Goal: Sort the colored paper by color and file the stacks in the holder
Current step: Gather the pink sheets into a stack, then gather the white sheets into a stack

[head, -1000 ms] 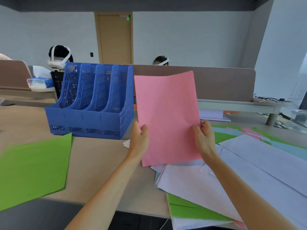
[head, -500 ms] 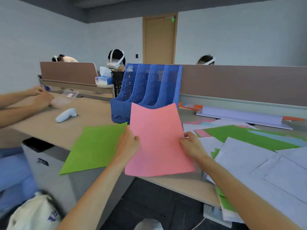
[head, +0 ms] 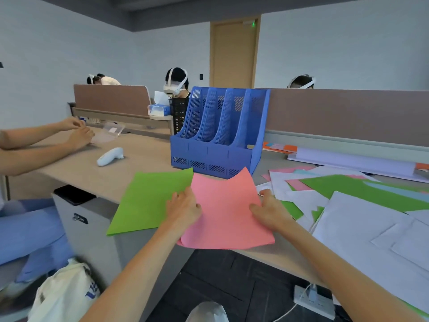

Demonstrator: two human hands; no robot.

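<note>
A pink sheet (head: 227, 210) of paper hangs low over the near edge of the surface (head: 139, 159), sagging in the middle, its far corners curling up. The left hand (head: 183, 209) pinches its left edge and the right hand (head: 269, 212) pinches its right edge; each grip is thumb on top, fingers beneath. Just left lies a green sheet (head: 148, 201), flat, its right corner touching or tucked under the pink one. Farther back stands a blue four-slot holder (head: 218, 140). A mixed pile (head: 348, 201) of white, green, pink and blue paper spreads to the right.

Risk: the sheet overhangs the near edge, so once released it could slide to the floor. Set down crooked, it could overlap the green sheet and blur the two colour stacks.
</note>
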